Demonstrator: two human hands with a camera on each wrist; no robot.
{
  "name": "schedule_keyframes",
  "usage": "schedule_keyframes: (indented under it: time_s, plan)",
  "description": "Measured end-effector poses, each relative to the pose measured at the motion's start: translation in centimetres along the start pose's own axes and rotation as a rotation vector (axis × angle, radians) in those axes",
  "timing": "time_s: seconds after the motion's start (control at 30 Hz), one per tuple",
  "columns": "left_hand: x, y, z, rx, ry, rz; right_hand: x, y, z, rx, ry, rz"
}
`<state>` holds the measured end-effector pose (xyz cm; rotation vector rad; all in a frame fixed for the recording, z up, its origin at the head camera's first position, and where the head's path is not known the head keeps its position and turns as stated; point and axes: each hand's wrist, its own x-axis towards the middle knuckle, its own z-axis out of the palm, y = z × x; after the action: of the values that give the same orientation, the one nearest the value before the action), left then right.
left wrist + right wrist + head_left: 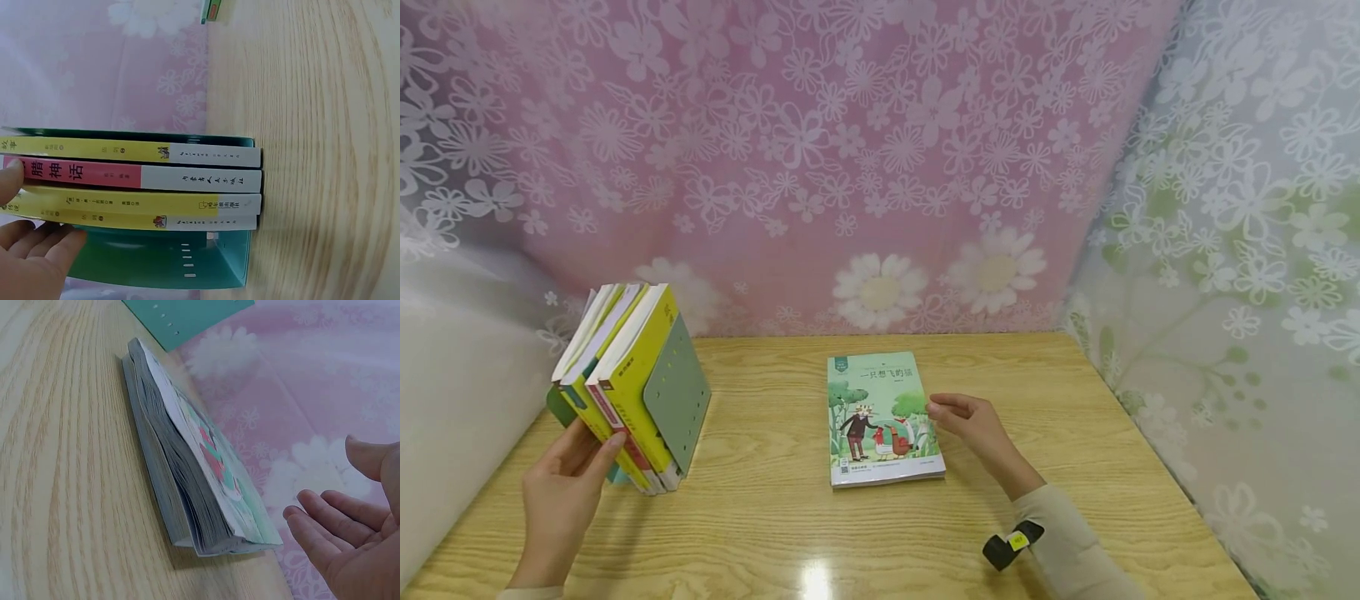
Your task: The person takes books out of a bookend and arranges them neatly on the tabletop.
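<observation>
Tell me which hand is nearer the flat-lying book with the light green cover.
Right. The right hand is close beside the right edge of the flat book; the left hand is well off to its left, gripping the upright books.

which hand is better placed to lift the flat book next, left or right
Right, I'd judge: the right hand is open beside the flat book, at its right edge, while the left hand is off to the left, gripping the standing books.
</observation>
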<state>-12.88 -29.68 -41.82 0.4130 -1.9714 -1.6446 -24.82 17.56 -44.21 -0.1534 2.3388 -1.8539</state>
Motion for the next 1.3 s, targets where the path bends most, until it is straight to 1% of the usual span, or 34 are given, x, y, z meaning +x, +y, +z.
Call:
schedule_keyframes:
  time_s: [0.1,0.17,0.27,0.37,0.43,0.6,0.67,0.73,0.8,0.93,1.0,1.1,1.2,1.3]
  plan:
    - [0.3,-0.4,-0.3,-0.004,-0.057,0.012,-0.2,-0.3,0.3,0.009,-0.035,-0.008]
    - [0.4,-0.7,-0.4,-0.023,-0.088,0.004,-0.3,-0.3,0.5,0.024,-0.054,-0.013]
    - [0.4,-1.0,-0.3,-0.08,-0.093,-0.021,-0.4,-0.3,0.8,0.041,-0.076,-0.023]
    - [0.4,-1.1,-0.2,-0.126,-0.061,-0.052,-0.4,-0.3,1.0,0.043,-0.092,-0.036]
    - [0.4,-1.1,-0.2,-0.136,-0.033,-0.082,-0.4,-0.3,1.1,0.036,-0.102,-0.044]
    - [0.7,-0.7,-0.2,-0.172,0.044,-0.18,-0.3,-0.4,1.3,0.025,-0.137,-0.058]
    - [0.7,-0.6,-0.1,-0.175,0.068,-0.197,-0.2,-0.4,1.4,0.027,-0.157,-0.059]
    - [0.6,-0.5,-0.1,-0.149,0.091,-0.19,-0.2,-0.4,1.4,0.029,-0.177,-0.062]
    - [0.5,-0.5,-0.1,-0.112,0.111,-0.165,-0.2,-0.4,1.5,0.026,-0.197,-0.069]
    - [0.1,-0.5,-0.2,0.0,0.147,-0.096,0.0,-0.3,1.7,0.029,-0.239,-0.095]
    - [-0.2,-0.5,-0.3,0.059,0.153,-0.066,0.0,-0.4,1.9,0.03,-0.254,-0.103]
    - [-0.8,-0.4,-0.5,0.135,0.16,-0.042,0.0,-0.5,2.1,0.035,-0.259,-0.098]
    - [-1.7,-0.3,-0.9,0.171,0.175,-0.024,0.0,-0.6,2.3,0.036,-0.268,-0.102]
    - [-2.6,-0.2,-1.0,0.177,0.201,-0.017,0.0,-0.6,2.5,0.036,-0.276,-0.109]
